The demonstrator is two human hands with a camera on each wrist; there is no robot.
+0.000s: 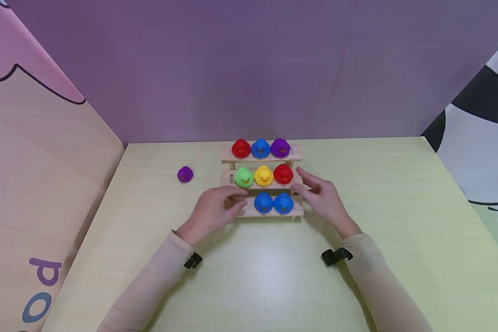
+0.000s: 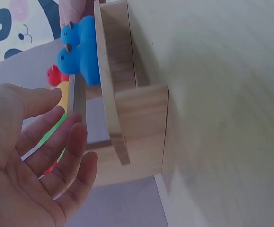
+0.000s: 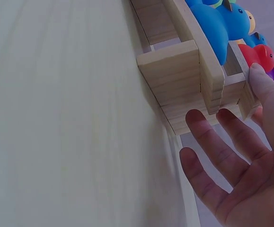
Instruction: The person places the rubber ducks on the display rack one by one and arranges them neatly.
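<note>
A three-step wooden rack [image 1: 269, 213] holds small rubber ducks. On the lowest step sit two blue ducks [image 1: 263, 202]; a green duck [image 1: 244, 177], a yellow duck [image 1: 263, 175] and a red duck [image 1: 283, 174] line the middle one. My left hand [image 1: 216, 210] is at the rack's left end, thumb and forefinger apart, with no duck between them. At the right end is my right hand [image 1: 324, 199], its thumb close beside the red duck. In the right wrist view, the other fingers [image 3: 222, 151] spread loosely near the rack's end.
The top step carries another red duck [image 1: 241, 148], a blue duck [image 1: 260, 148] and a purple duck [image 1: 280, 148]. A single purple duck [image 1: 185, 174] lies on the table [image 1: 398, 207] left of the rack. Behind the table stands a purple partition [image 1: 249, 69].
</note>
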